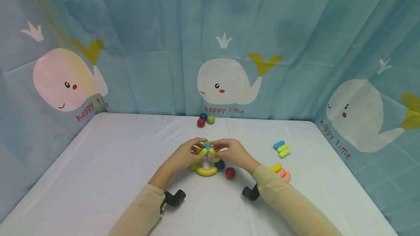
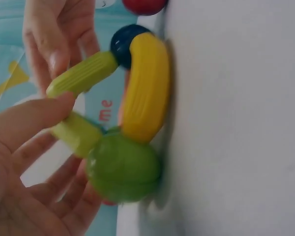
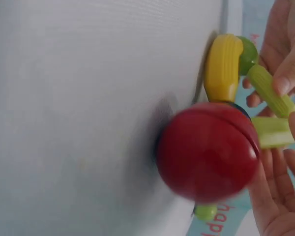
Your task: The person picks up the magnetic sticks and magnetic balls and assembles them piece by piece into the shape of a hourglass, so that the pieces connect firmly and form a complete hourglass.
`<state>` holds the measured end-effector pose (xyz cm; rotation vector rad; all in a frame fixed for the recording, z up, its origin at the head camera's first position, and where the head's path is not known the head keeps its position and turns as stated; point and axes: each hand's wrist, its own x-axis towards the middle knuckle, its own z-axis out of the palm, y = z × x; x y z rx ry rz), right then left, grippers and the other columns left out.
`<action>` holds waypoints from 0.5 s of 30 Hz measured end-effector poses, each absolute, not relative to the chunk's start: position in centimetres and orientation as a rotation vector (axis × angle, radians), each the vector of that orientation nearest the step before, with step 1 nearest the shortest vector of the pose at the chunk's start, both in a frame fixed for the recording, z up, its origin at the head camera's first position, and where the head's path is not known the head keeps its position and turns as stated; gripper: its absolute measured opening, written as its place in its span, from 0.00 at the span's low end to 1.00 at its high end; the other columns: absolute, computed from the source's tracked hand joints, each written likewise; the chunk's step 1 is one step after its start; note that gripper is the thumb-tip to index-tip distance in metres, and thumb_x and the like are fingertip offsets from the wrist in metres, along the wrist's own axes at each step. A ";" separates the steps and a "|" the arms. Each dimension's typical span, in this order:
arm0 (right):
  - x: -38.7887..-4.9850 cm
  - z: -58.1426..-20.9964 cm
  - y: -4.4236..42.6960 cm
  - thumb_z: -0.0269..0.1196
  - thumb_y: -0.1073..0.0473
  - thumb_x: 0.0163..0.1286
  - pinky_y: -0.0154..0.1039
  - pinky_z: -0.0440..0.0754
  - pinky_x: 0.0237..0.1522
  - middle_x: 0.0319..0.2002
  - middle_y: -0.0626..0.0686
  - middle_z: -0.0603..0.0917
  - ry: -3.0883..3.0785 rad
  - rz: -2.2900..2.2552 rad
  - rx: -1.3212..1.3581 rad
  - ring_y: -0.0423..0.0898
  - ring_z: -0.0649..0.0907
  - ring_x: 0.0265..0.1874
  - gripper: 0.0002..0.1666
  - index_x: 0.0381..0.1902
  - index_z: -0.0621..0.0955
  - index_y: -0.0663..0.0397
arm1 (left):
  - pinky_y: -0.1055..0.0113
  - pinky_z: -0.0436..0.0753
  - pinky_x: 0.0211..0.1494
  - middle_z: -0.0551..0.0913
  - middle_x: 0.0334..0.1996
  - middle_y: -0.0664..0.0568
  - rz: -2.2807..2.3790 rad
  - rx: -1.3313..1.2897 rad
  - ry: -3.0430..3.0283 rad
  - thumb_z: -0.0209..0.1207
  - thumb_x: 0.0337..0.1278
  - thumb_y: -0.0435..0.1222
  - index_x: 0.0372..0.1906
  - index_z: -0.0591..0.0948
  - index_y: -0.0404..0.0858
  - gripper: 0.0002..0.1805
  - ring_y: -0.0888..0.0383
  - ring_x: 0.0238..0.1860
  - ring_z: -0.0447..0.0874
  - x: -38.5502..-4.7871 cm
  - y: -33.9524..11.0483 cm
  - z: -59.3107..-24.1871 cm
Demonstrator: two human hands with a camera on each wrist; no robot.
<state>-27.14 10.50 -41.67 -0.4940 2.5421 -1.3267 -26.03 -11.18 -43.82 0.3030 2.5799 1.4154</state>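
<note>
Yellow-green sticks (image 1: 203,152) lean together under a blue piece (image 1: 207,145). My left hand (image 1: 185,156) pinches the left stick (image 3: 269,91), which rises from a green ball (image 2: 124,166). My right hand (image 1: 236,153) holds the right stick (image 2: 83,73), joined to a dark blue ball (image 1: 220,165), with thumb and fingers near the top. A curved yellow piece (image 1: 206,171) lies on the table between the two balls. Fingers partly hide the top of the structure. A red ball (image 1: 230,173) rests apart, just right of the blue ball.
Farther back on the white table (image 1: 131,145) sit a red ball (image 1: 201,122), a blue ball (image 1: 203,116) and a green ball (image 1: 211,119). Blue and yellow-green sticks (image 1: 283,148) lie at right, above yellow and orange curved pieces (image 1: 287,177) near the right sleeve.
</note>
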 end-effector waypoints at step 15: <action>-24.2 -43.1 16.8 0.76 0.56 0.55 0.38 0.86 0.45 0.45 0.50 0.88 2.366 -1.261 -0.146 0.41 0.83 0.41 0.29 0.55 0.84 0.53 | 0.61 0.85 0.47 0.77 0.57 0.42 1.298 0.037 2.324 0.72 0.45 0.39 0.74 0.63 0.39 0.48 0.55 0.36 0.85 -25.9 -14.7 -43.4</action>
